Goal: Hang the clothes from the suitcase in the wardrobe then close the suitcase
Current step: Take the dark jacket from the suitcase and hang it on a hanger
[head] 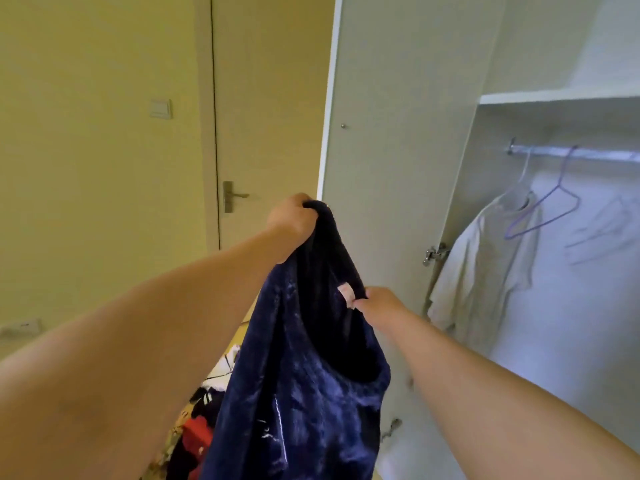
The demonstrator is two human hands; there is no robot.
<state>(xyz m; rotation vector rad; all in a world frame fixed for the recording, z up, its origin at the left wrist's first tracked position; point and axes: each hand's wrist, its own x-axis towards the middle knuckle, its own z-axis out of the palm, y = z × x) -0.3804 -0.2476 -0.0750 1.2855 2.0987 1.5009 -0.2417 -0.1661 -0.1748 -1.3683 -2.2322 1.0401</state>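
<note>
A dark blue velvet garment [304, 393] hangs in front of me, held up by both hands. My left hand [292, 221] grips its top edge, bunched in the fist. Lower and to the right, my right hand [379, 304] pinches the neckline beside a small pink label [347, 295]. The open wardrobe [571, 306] is at the right, with a metal rail [588, 154]. On the rail hang a white shirt [485, 268] and an empty purple hanger [543, 209]. A heap of clothes [204, 420] lies below at the bottom; the suitcase itself is hidden.
The white wardrobe door [391, 133] stands open right behind the garment. A shelf [561, 95] runs above the rail. A room door with a metal handle [233, 195] and a wall switch [161, 108] are at the left.
</note>
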